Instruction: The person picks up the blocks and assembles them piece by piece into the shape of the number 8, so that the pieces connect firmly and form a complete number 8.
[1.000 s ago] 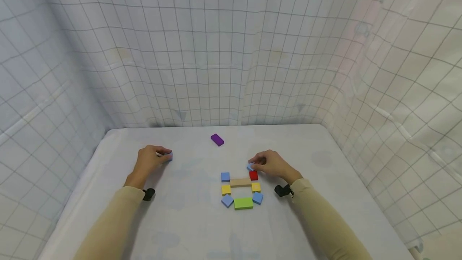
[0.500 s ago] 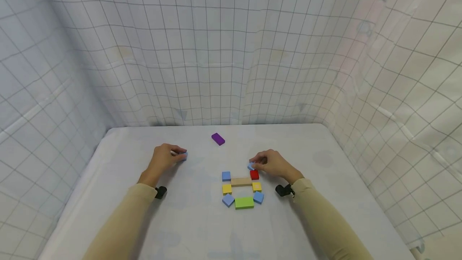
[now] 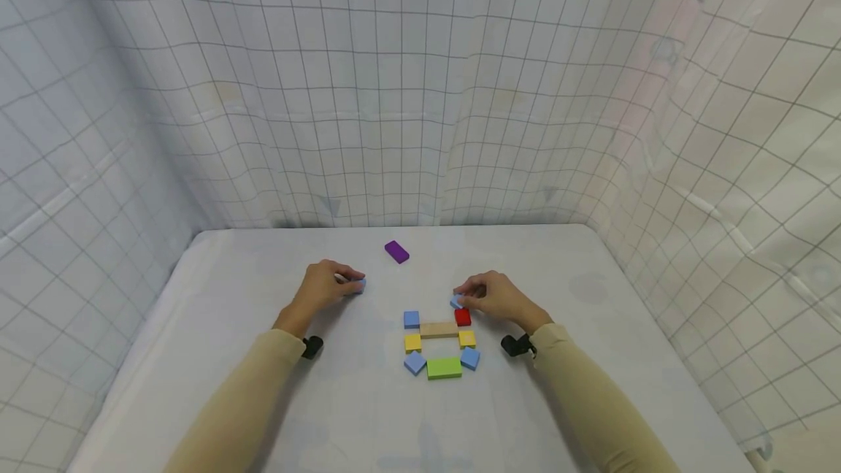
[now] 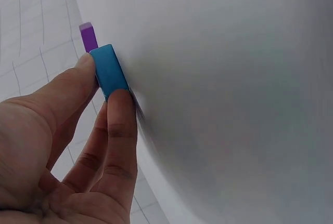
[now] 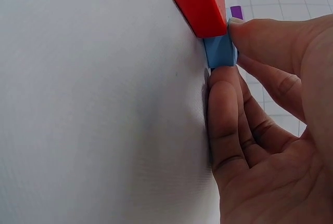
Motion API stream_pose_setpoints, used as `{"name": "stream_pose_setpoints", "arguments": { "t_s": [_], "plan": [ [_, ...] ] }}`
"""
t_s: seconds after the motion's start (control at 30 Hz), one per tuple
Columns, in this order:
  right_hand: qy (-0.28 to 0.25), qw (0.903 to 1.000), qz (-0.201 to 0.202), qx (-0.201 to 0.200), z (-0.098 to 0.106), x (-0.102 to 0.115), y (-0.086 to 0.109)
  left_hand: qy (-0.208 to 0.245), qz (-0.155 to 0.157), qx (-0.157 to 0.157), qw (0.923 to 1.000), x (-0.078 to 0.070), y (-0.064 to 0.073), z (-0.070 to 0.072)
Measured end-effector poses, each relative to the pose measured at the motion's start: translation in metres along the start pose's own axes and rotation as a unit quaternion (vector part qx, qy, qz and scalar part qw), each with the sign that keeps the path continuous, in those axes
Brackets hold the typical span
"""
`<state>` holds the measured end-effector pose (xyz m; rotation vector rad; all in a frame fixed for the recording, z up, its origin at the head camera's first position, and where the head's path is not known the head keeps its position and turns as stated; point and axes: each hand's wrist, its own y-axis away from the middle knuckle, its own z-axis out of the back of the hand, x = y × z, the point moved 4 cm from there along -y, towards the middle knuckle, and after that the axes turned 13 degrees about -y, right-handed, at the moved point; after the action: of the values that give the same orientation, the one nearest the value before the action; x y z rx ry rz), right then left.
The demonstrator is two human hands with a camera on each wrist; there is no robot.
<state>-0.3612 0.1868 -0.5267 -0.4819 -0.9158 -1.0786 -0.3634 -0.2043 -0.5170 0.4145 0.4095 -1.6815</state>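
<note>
Between thumb and fingers, my left hand [image 3: 323,287] pinches a small blue block [image 4: 109,70], left of the group of blocks. My right hand [image 3: 496,298] pinches another blue block [image 5: 220,51] at the group's far right corner. That block sits tilted just behind a red block [image 3: 463,317]; in the right wrist view the two look close together, and whether they touch I cannot tell. Left of the red block lie a natural wood bar [image 3: 439,330] and a separate blue block [image 3: 411,320]. The fingers partly cover both held blocks.
Nearer me lie yellow blocks [image 3: 412,343], two angled blue blocks [image 3: 415,363] and a light green block [image 3: 444,368]. A purple block [image 3: 397,252] rests toward the back of the white table [image 3: 368,414]. Checked curtains [image 3: 420,108] stand behind and at both sides.
My left hand has moved right with its blue block, toward the group. My right hand stays in place with its block, and the other blocks have not moved.
</note>
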Motion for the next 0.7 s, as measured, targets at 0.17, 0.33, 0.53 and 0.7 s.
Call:
{"name": "stream_pose_setpoints", "arguments": {
  "t_s": [0.17, 0.33, 0.53, 0.7],
  "plan": [
    [-0.004, 1.0000, -0.004, -0.001, 0.000, 0.001, 0.000, 0.016, -0.007, 0.015, 0.9997, -0.016, 0.003, -0.002],
    [-0.002, 0.9999, -0.010, 0.000, 0.000, 0.001, 0.001, 0.018, -0.012, 0.020, 0.9996, -0.027, 0.003, -0.009],
    [-0.004, 1.0000, -0.006, 0.002, 0.001, 0.002, 0.002, 0.012, 0.006, 0.031, 0.9994, -0.048, 0.005, -0.012],
    [0.001, 1.0000, -0.004, 0.002, 0.001, 0.003, 0.001, 0.011, -0.002, 0.035, 0.9993, -0.058, 0.004, -0.018]
  ]
}}
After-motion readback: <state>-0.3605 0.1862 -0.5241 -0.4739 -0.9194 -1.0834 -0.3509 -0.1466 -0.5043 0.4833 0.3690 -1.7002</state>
